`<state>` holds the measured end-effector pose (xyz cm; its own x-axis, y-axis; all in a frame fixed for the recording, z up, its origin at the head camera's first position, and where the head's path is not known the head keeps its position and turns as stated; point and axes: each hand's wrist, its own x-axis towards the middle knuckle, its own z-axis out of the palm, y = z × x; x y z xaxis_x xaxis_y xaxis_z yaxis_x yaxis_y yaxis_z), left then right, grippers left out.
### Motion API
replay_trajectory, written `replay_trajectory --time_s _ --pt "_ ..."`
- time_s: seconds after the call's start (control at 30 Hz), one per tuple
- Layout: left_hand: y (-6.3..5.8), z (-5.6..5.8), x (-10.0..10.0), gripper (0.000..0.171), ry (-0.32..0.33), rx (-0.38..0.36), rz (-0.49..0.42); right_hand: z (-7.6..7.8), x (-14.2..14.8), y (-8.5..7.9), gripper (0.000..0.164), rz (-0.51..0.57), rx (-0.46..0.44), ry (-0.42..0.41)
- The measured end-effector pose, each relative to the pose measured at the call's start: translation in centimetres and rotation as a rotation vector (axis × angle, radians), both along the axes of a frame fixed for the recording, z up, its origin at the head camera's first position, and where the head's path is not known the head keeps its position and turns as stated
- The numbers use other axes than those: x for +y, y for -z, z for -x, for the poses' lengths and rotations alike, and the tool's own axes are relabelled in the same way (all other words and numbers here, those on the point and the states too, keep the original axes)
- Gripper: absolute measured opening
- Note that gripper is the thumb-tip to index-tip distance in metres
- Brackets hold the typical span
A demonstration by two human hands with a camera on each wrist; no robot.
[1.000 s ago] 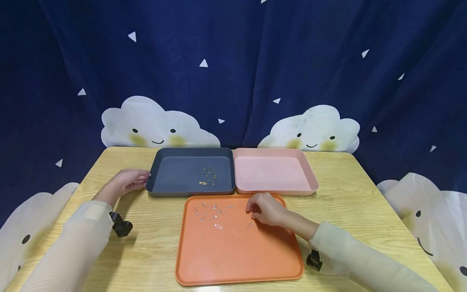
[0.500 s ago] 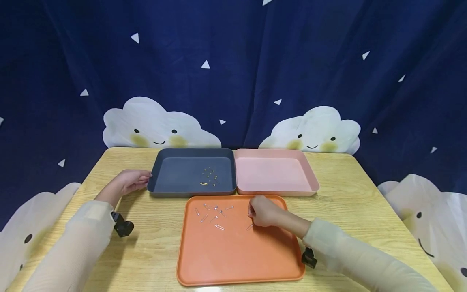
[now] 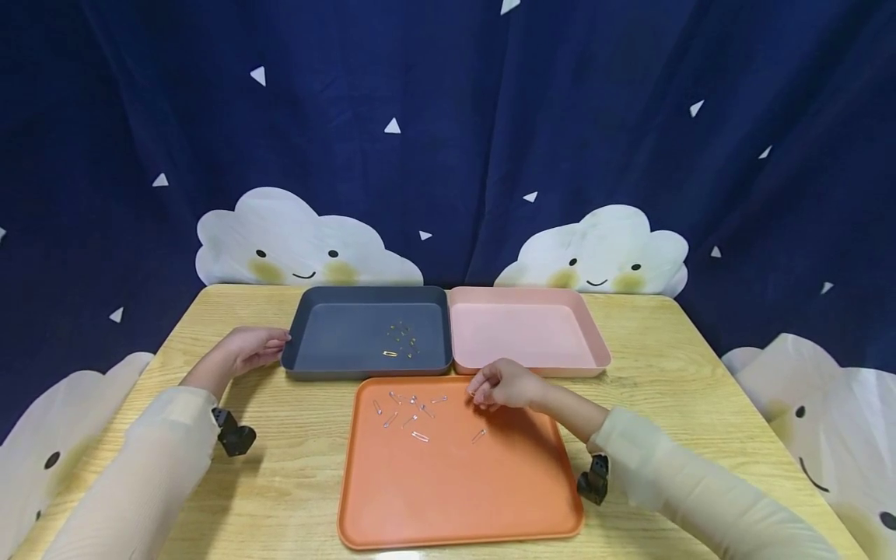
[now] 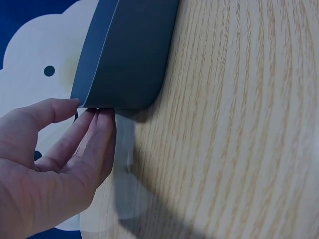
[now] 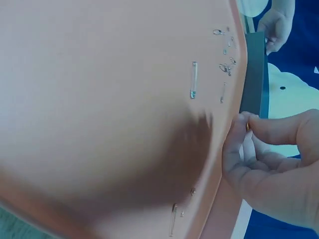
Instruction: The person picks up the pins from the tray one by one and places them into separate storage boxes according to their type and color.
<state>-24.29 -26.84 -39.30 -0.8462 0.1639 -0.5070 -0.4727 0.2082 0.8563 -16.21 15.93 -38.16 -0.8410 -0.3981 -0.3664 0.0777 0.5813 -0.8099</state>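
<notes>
My right hand (image 3: 509, 384) is above the far edge of the orange tray (image 3: 458, 498). In the right wrist view its thumb and forefinger pinch a small gold safety pin (image 5: 247, 127), mostly hidden by the fingertips. Several silver safety pins (image 3: 419, 436) lie on the orange tray, most at the far left, with another silver pin (image 3: 478, 435) below the hand. My left hand (image 3: 246, 348) holds the left end of the dark blue-grey tray (image 3: 336, 334), thumb at the rim (image 4: 82, 103) and fingertips against the outer wall. Several gold safety pins (image 3: 390, 354) lie inside that tray.
A pink tray (image 3: 521, 330) stands right beside the dark tray, both behind the orange one on the wooden table (image 3: 672, 373). A dark blue curtain (image 3: 448, 117) with cloud faces hangs behind the table.
The right hand has lifted off the orange tray and moved slightly back toward the pink tray, pinching the gold safety pin. The left hand has stayed at the dark tray.
</notes>
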Motion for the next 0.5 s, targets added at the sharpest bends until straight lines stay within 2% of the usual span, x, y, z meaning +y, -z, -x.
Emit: replay_trajectory --time_s 0.13,0.33,0.5 --pt "0.0 0.0 0.0 0.061 0.004 0.001 0.017 0.2 0.1 -0.4 0.028 0.029 -0.040 0.002" --pt "-0.1 0.0 0.1 0.062 0.003 -0.007 0.030 0.6 0.2 -0.9 0.021 0.065 -0.082 0.006" --pt "-0.1 0.0 0.1 0.061 0.000 -0.002 0.028 1.3 0.2 -1.5 0.027 0.112 -0.125 0.006"
